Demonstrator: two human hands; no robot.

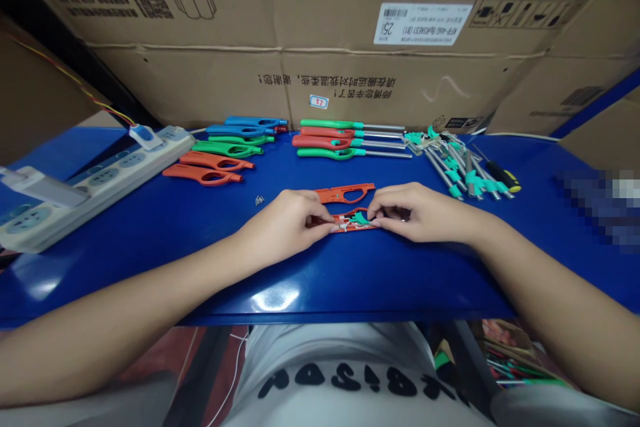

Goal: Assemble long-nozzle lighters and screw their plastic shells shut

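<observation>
Left hand (295, 219): at the work shell's 9 o'clock end; grip closed, thumb and forefinger clamped on that end.
Right hand (406, 213): at its 3 o'clock end; fingertips close together, but whether its grip pinches the shell or the trigger I cannot tell.
Work shell (355, 228): orange, on the tabletop (320, 273) between both hands, a green trigger (359, 218) and white wires inside.
Spare shell (330, 196): orange, just beside it at 12 o'clock.
Screws (259, 200): small pile, 9 o'clock.
Loose shells (210, 148): blue, green and orange, 10 o'clock.
Lighters (315, 142): green and red, stacked in a row, 12 o'clock beyond the spare shell.
Tubes (453, 163): heaped, 2 o'clock.
Screwdriver (501, 175): beside the tubes.
Power strip (113, 177): 9 o'clock, well apart.
</observation>
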